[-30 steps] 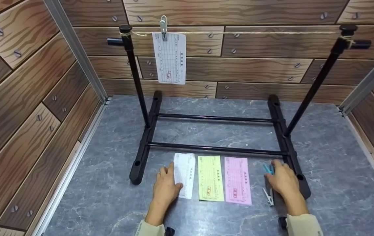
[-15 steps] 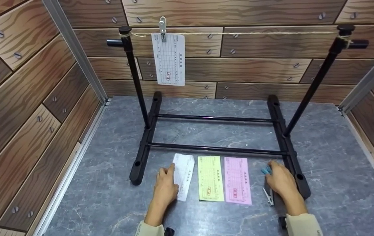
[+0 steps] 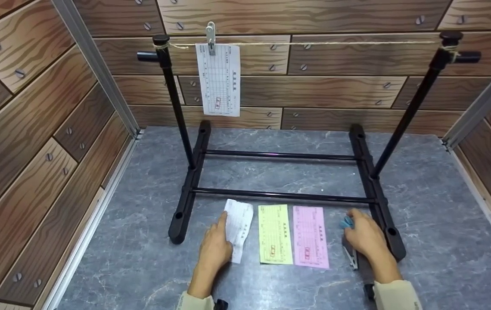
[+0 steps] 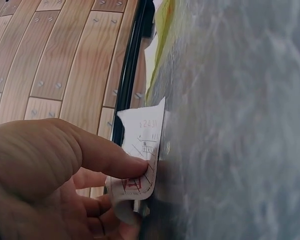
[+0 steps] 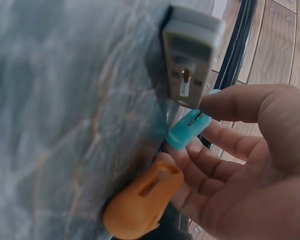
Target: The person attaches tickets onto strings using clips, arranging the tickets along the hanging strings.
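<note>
White slip: the white slip (image 3: 237, 228) lies on the grey table (image 3: 435, 241), just in front of the black rack (image 3: 282, 196) and left of the yellow slip. Its near end is lifting off the table.
Left hand: the left hand (image 3: 215, 247) pinches the near end of the white slip, thumb (image 4: 105, 160) on top and fingers curled under.
Blue clip: the blue clip (image 5: 187, 131) sits by the right foot of the black rack, at the tips of the right hand.
Right hand: the right hand (image 3: 364, 237) has its thumb on one side of the blue clip and its fingers on the other. The fingers look loose and partly spread; I cannot tell if they squeeze the clip.
Other clips: a grey clip (image 5: 189, 55) and an orange clip (image 5: 137, 207) lie just beside the blue clip.
Other slips: the yellow slip (image 3: 275, 234) and the pink slip (image 3: 310, 237) lie flat side by side in front of the rack.
Hanging slip: one slip (image 3: 219, 79) hangs from a peg (image 3: 211, 32) on the string (image 3: 336, 43) at the top of the rack.
How to do it well: I think it helps to keep a soft hold on the white slip so it does not crease, and to take only the blue clip without bumping the two beside it.
</note>
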Demonstrator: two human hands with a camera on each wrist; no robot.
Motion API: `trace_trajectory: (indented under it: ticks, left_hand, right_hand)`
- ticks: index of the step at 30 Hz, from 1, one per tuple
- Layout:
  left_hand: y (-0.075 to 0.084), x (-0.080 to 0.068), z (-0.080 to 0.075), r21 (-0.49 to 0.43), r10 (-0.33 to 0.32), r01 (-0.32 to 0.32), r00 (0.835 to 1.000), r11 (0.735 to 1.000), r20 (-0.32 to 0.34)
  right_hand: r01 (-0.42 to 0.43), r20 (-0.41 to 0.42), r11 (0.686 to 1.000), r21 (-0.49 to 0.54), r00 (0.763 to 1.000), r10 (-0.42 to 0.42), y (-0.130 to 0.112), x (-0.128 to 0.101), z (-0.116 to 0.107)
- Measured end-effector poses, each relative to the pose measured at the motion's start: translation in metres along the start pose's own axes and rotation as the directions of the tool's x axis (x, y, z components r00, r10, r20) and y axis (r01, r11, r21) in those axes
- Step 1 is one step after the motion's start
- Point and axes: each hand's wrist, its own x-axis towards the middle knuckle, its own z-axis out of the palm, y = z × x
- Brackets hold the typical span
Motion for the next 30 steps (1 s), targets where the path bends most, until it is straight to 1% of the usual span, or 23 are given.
trace_trajectory:
  ticks: [4,8,12,15,19,25,30]
  left_hand:
    - [-0.0002,-0.0003,0.0003,0.009,-0.004,0.004,1.000,1.000,-0.003]
    - [-0.0004,0.0001,0.0003,-0.003,-0.005,0.005,1.000,1.000,-0.002]
    - [-0.0011,0.0005,0.0001,-0.016,-0.005,0.005,1.000,1.000,-0.006]
    - [-0.0022,0.0007,0.0000,-0.015,-0.006,0.006,1.000,1.000,-0.012]
    - [-0.0033,0.0020,0.0005,-0.012,0.002,-0.002,1.000,1.000,-0.012]
    - [-0.0038,0.0038,0.0014,-0.048,0.013,-0.014,1.000,0.999,-0.008]
    - [-0.0034,0.0052,0.0008,-0.075,0.027,-0.027,1.000,0.997,0.000]
  right_hand:
    - [0.001,-0.017,1.000,0.023,1.000,0.000,-0.0001,0.0009,-0.0001]
    - [0.015,-0.042,0.997,0.081,0.999,-0.012,-0.0013,0.0010,0.0001]
    - [0.035,-0.084,0.988,0.150,0.996,-0.022,-0.0025,0.0015,0.0008]
    - [0.036,-0.117,0.980,0.194,0.993,-0.013,-0.0031,0.0024,0.0019]
    - [0.041,-0.141,0.971,0.235,0.990,-0.008,-0.0030,0.0034,0.0029]
    - [0.061,-0.142,0.963,0.261,0.990,-0.024,-0.0028,0.0030,0.0023]
    - [0.049,-0.129,0.958,0.282,0.992,-0.012,-0.0036,0.0021,0.0013]
